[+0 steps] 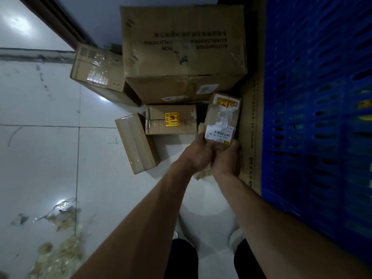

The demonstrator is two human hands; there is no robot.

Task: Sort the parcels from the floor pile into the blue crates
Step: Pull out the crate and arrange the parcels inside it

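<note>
A small taped cardboard parcel [222,115] with a white barcode label and a yellow-red sticker is lifted at its near end by both hands. My left hand [198,156] grips its near left corner and my right hand [228,160] grips its near right corner. The stacked blue crates [318,117] fill the right side, right next to the parcel. On the floor lie a parcel with a yellow fragile sticker [171,119] and a plain taped parcel [136,142] to its left.
A big brown box [184,51] stands behind the pile, with a medium box [100,74] tilted at its left. A flat cardboard sheet [252,127] leans against the crates. Scraps of packing litter [60,238] lie on the white tiles at lower left.
</note>
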